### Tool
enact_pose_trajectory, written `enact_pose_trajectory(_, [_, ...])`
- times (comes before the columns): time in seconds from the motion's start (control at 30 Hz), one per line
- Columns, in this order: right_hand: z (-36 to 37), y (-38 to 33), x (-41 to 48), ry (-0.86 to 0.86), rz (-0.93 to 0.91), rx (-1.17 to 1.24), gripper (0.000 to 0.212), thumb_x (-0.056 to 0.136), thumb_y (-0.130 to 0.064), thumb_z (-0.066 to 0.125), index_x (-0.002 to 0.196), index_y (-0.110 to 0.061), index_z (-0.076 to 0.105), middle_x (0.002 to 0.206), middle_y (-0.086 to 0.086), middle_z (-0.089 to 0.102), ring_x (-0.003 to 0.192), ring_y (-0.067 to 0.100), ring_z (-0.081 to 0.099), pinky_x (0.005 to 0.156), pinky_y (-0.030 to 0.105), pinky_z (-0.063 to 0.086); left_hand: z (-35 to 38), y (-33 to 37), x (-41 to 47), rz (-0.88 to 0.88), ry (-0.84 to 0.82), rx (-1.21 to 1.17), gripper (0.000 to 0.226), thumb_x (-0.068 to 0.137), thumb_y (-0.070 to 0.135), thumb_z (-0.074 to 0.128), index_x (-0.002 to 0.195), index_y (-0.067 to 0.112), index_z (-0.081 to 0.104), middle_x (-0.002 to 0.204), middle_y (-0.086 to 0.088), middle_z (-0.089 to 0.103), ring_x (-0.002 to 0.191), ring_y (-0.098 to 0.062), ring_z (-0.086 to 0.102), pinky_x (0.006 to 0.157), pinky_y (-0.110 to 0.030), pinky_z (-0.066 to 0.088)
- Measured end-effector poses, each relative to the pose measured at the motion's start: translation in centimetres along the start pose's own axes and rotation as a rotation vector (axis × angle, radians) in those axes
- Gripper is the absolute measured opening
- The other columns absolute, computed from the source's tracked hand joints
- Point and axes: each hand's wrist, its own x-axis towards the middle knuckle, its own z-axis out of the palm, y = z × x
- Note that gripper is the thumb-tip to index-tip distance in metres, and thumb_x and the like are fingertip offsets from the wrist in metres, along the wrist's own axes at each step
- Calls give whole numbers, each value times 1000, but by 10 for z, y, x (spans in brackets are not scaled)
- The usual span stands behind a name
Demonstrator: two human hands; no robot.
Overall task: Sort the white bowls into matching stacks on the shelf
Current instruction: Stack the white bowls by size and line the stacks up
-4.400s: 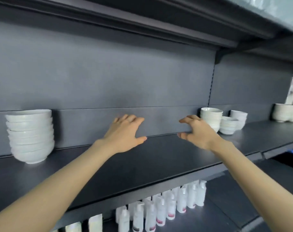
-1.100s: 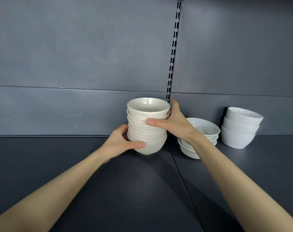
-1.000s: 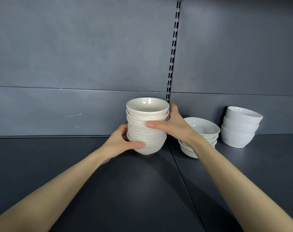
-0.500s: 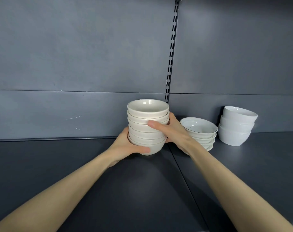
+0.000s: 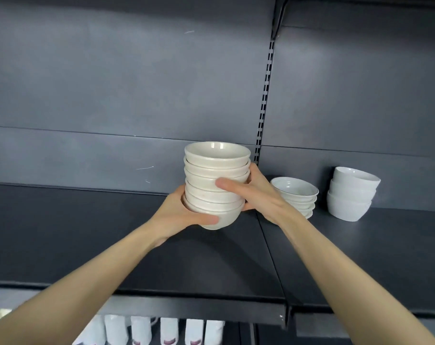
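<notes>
A stack of several cream-white bowls [image 5: 216,175] is held just above the dark shelf [image 5: 112,232], in front of the slotted upright. My left hand [image 5: 179,215] cups the bottom bowl from the left, thumb across its front. My right hand [image 5: 256,195] grips the right side of the stack, thumb across the middle bowls. To the right, a low stack of shallow white bowls [image 5: 297,195] stands on the shelf, partly hidden by my right hand. Farther right stands a stack of three deeper white bowls [image 5: 350,194].
The grey back panel [image 5: 136,95] rises behind the shelf, with a slotted upright [image 5: 263,95] between two bays. Under the shelf's front edge [image 5: 186,307], a row of white bottles [image 5: 166,331] stands on a lower level.
Both hands closed around the cream stack and raised it off the shelf toward me. The view has pulled back and down, so the shelf's front edge and bottles below now show.
</notes>
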Motion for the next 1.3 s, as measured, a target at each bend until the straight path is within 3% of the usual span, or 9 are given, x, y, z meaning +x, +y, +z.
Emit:
enact_pose_trajectory(0.17, [23, -12, -38, -54, -14, 32, 84, 58, -47, 81, 130, -29, 42, 120, -13, 62, 110, 12, 61, 85, 50, 56, -5, 13, -59, -29, 90, 27, 69, 51, 13, 90, 110, 32, 58, 100, 17, 72, 91, 3, 67, 68, -11, 52])
enact_pose_trajectory(0.3, [45, -23, -61, -106, -12, 58, 78, 66, -42, 83, 130, -27, 40, 121, -12, 60, 110, 12, 60, 86, 51, 55, -17, 22, -101, -40, 155, 52, 64, 57, 6, 90, 105, 34, 57, 95, 19, 71, 88, 6, 66, 66, -9, 51])
enact_pose_trajectory(0.4, [64, -36, -69, -161, -33, 72, 55, 73, -34, 80, 115, -38, 45, 114, -17, 61, 107, 9, 59, 85, 50, 55, -32, 31, -127, -49, 181, 63, 64, 57, 7, 90, 104, 34, 57, 94, 21, 72, 87, 6, 66, 66, -8, 50])
enact_pose_trajectory(0.63, [111, -66, -69, -252, -73, 75, 39, 80, -27, 75, 103, -41, 47, 105, -20, 60, 97, -1, 59, 71, 35, 58, -85, 41, -164, -50, 212, 39, 82, 41, 28, 93, 114, 29, 58, 105, 13, 72, 96, -3, 67, 71, -13, 53])
enact_pose_trajectory(0.7, [130, -76, -65, -252, -78, 70, 41, 79, -29, 75, 110, -38, 48, 109, -18, 60, 100, 2, 59, 75, 39, 58, -106, 42, -170, -44, 219, 37, 84, 38, 33, 90, 116, 28, 58, 107, 12, 71, 97, -3, 67, 73, -14, 53])
enact_pose_trajectory(0.83, [177, -94, -54, -218, -64, 78, 69, 75, -35, 78, 133, -26, 41, 123, -8, 58, 110, 11, 58, 82, 48, 57, -154, 43, -182, -32, 214, 42, 83, 38, 34, 89, 114, 29, 59, 106, 12, 72, 96, -3, 67, 72, -13, 53])
enact_pose_trajectory(1.03, [255, -113, -35, -183, -87, 111, 71, 75, -36, 78, 135, -26, 41, 125, -7, 58, 109, 11, 60, 78, 44, 59, -237, 36, -195, -19, 181, 54, 65, 51, 13, 90, 107, 29, 62, 101, 14, 73, 95, -3, 68, 69, -12, 52])
enact_pose_trajectory(1.2, [302, -132, -9, -132, -94, 107, 66, 75, -35, 77, 131, -25, 44, 121, -8, 61, 105, 10, 62, 74, 39, 60, -300, 30, -185, -7, 145, 45, 81, 39, 30, 89, 114, 26, 60, 106, 11, 72, 98, -5, 68, 75, -18, 53])
enact_pose_trajectory(1.3, [322, -143, 13, -113, -98, 88, 61, 75, -35, 78, 127, -27, 46, 117, -9, 62, 103, 8, 63, 74, 41, 60, -329, 26, -172, 15, 117, 38, 74, 46, 25, 89, 114, 28, 61, 107, 12, 72, 98, -4, 67, 74, -16, 53])
